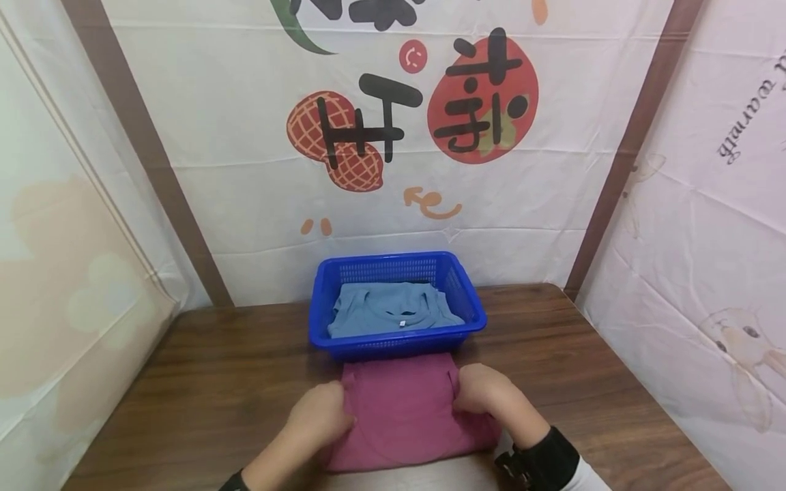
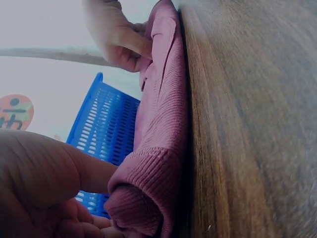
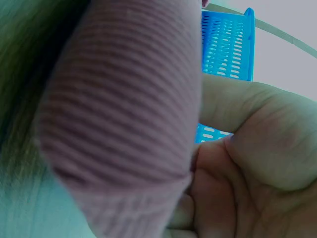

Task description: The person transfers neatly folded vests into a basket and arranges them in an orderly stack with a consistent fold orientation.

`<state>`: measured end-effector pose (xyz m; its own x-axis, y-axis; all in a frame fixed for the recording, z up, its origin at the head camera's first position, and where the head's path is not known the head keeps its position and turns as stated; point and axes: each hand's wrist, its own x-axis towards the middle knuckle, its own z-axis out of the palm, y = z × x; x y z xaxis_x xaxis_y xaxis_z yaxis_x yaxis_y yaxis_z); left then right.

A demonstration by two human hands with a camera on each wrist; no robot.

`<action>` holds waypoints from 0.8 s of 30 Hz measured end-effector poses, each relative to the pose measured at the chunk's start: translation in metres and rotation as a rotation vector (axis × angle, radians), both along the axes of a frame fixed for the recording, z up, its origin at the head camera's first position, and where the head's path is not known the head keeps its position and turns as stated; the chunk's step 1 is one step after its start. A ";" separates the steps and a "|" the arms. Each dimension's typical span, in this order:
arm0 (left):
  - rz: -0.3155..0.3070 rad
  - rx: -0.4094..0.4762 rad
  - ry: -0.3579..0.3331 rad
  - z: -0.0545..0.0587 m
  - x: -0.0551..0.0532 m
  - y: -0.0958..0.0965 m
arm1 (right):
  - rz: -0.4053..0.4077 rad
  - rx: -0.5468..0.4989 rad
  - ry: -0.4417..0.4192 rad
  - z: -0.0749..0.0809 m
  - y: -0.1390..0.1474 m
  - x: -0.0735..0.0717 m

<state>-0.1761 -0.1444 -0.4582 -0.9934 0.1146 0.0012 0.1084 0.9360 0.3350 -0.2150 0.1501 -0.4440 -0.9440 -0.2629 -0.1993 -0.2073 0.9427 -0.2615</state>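
Note:
A folded pink ribbed shirt (image 1: 402,412) lies on the wooden table in front of the basket. My left hand (image 1: 321,411) grips its left side, the thumb against the folded edge in the left wrist view. On the opposite side, my right hand (image 1: 482,390) holds the shirt with curled fingers. The ribbed fold (image 3: 124,109) fills much of the right wrist view and hides some fingertips. Just beyond the shirt stands a blue plastic basket (image 1: 393,341), with a folded blue shirt (image 1: 387,310) inside, its neckline facing up.
The brown wooden table (image 1: 245,382) extends to both sides of the shirt. A printed white curtain (image 1: 245,170) hangs behind the basket, with further curtains at left and right. A pale surface (image 1: 417,476) shows at the shirt's near edge.

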 end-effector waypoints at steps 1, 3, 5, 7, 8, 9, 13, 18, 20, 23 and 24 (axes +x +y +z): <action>-0.007 0.007 0.000 0.000 -0.001 -0.001 | 0.002 -0.012 -0.011 0.000 0.001 0.000; -0.021 0.024 -0.004 0.000 -0.003 -0.003 | 0.002 -0.032 -0.040 0.001 0.001 -0.001; -0.034 0.040 -0.009 0.001 -0.005 -0.004 | -0.017 -0.047 -0.080 0.001 0.002 -0.002; -0.042 0.059 -0.012 0.002 -0.006 -0.005 | -0.036 -0.051 -0.110 0.001 0.002 -0.003; -0.044 0.067 -0.017 0.002 -0.006 -0.006 | -0.043 -0.051 -0.123 0.002 0.003 -0.003; -0.048 0.074 -0.021 0.003 -0.007 -0.006 | -0.046 -0.051 -0.133 0.002 0.003 -0.003; -0.059 0.097 -0.045 0.004 -0.007 -0.007 | -0.034 -0.051 -0.136 0.002 0.003 -0.003; -0.062 0.138 -0.072 0.003 -0.006 -0.008 | -0.024 -0.068 -0.137 0.003 0.003 -0.003; -0.060 0.155 -0.082 0.003 -0.006 -0.008 | -0.028 -0.081 -0.145 0.004 0.003 -0.003; -0.061 0.174 -0.082 0.003 -0.005 -0.008 | -0.030 -0.096 -0.154 0.006 0.003 -0.003; -0.061 0.180 -0.082 0.003 -0.005 -0.008 | -0.029 -0.101 -0.154 0.006 0.003 -0.003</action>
